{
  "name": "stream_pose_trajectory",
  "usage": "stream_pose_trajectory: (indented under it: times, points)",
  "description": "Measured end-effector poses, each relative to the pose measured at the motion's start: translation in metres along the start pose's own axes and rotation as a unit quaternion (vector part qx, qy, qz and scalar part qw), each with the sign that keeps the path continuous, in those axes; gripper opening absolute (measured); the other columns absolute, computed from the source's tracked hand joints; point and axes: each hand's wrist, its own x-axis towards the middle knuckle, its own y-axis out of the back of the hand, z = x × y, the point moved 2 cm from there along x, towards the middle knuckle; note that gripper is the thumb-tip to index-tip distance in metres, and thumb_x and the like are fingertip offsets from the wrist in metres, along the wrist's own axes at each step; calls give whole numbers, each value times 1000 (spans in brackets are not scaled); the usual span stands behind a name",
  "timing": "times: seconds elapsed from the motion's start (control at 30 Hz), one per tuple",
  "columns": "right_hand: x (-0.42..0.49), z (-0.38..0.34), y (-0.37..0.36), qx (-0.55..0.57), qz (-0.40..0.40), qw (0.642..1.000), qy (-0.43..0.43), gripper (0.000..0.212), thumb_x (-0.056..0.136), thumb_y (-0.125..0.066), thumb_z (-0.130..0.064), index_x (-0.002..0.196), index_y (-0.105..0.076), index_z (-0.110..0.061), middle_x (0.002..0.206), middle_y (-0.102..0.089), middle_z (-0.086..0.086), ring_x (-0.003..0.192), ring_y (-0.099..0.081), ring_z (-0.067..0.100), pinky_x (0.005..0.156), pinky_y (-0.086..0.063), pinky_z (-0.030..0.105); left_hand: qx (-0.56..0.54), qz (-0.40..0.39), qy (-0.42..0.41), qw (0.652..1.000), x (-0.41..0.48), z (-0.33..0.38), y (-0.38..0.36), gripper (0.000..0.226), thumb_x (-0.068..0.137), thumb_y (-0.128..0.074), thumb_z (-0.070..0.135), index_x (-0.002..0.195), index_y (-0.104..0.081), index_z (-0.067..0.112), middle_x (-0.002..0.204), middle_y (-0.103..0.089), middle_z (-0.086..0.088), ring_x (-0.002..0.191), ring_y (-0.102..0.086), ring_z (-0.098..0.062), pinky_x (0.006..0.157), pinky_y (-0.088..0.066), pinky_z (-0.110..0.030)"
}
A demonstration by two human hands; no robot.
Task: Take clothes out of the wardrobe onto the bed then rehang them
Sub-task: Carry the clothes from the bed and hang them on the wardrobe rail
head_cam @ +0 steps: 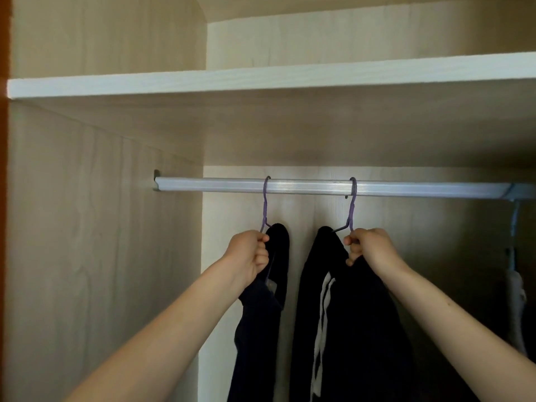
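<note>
One pale wood-grain laminate wardrobe (87,256) fills the whole view, open toward the camera. Its wide white-edged shelf (261,79) runs across the upper part, and nothing can be seen lying on it from this low angle. Below the shelf a ribbed silver metal rail (304,187) spans the hanging compartment from the left wall bracket to the right edge. Three garments hang in that compartment. The biggest is a black garment with white stripes (362,329), just right of centre. Beside it on the left, apart from it, hangs a dark navy garment (261,329). Well off to the right, half cut by the frame edge, is a pale grey garment (516,300). The left hand (249,253) is curled tight around the neck of the navy garment's thin purple wire hanger (265,204), whose hook sits over the rail. The right hand (368,246) grips the striped garment's matching purple hanger (352,204) the same way, hook also over the rail. A light blue hanger (514,221) carries the grey garment.
</note>
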Motion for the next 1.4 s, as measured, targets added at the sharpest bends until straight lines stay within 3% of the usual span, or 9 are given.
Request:
stream_pose_trajectory:
  times: [0.17, 0.27, 0.33, 0.4, 0.47, 0.7, 0.87, 1.07, 1.4]
  points:
    - [-7, -8, 0, -61, 4, 998, -20, 28, 93, -38, -1, 75, -59, 5, 28, -44, -3, 27, -44, 17, 48, -42, 31, 221, -22, -83, 971, 3, 11, 12, 32, 96, -37, 8, 69, -53, 2, 49, -45, -5, 33, -42, -13, 36, -37, -18]
    - [-5, -18, 4, -157, 26, 987, 8, 27, 92, -45, -6, 79, -63, 8, 45, -57, 6, 41, -58, 20, 57, -50, 32, 533, 63, -296, 791, 10, 51, 35, 31, 94, -41, 25, 88, -60, 2, 81, -60, -9, 75, -60, -31, 67, -47, -34]
    - [-10, -30, 3, -288, 63, 954, 64, 25, 91, -50, -17, 95, -66, 2, 80, -66, 17, 79, -67, 33, 76, -50, 37, 564, 124, -443, 686, 11, 84, 48, 26, 93, -43, 26, 97, -60, 7, 94, -61, -11, 87, -57, -32, 72, -42, -35]
    - [-22, -49, -8, -375, 127, 908, 138, 37, 90, -50, -24, 118, -60, -2, 114, -60, 20, 104, -59, 35, 80, -42, 33, 559, 144, -524, 626, 17, 112, 55, 28, 93, -47, 25, 112, -59, 8, 107, -58, -14, 100, -53, -32, 83, -40, -36]
    - [-35, -64, -31, -384, 135, 891, 202, 44, 89, -50, -27, 127, -55, -5, 122, -58, 17, 107, -55, 33, 77, -34, 28, 593, 123, -528, 595, 33, 129, 59, 37, 93, -48, 32, 124, -56, 12, 118, -55, -12, 111, -48, -32, 92, -37, -37]
    - [-63, -62, -131, -388, -18, 902, 189, 41, 96, -48, -30, 124, -53, -1, 114, -62, 10, 108, -58, 25, 65, -39, 27, 630, 88, -539, 552, 67, 127, 68, 37, 95, -36, 51, 93, -58, 21, 85, -51, 7, 91, -50, -22, 79, -22, -32]
    - [-44, -36, -162, -343, -30, 927, 149, 10, 94, -46, -20, 92, -47, -11, 77, -46, -3, 69, -47, 15, 40, -33, 10, 610, 98, -563, 549, 71, 126, 68, 35, 95, -39, 51, 91, -57, 21, 87, -52, 7, 93, -49, -22, 79, -22, -33]
    - [-33, -22, -178, -330, -9, 928, 172, 36, 97, -38, -8, 130, -52, 0, 125, -60, 15, 111, -58, 29, 71, -35, 17, 597, 96, -583, 543, 77, 125, 68, 32, 95, -38, 49, 91, -55, 23, 90, -55, 7, 90, -47, -19, 83, -24, -34]
    - [-22, -13, -202, -261, -48, 950, 165, 34, 96, -39, -2, 125, -55, 2, 124, -61, 17, 114, -58, 27, 87, -41, 20, 600, 91, -563, 561, 72, 125, 70, 28, 94, -38, 49, 88, -53, 25, 88, -53, 8, 90, -46, -18, 83, -22, -31]
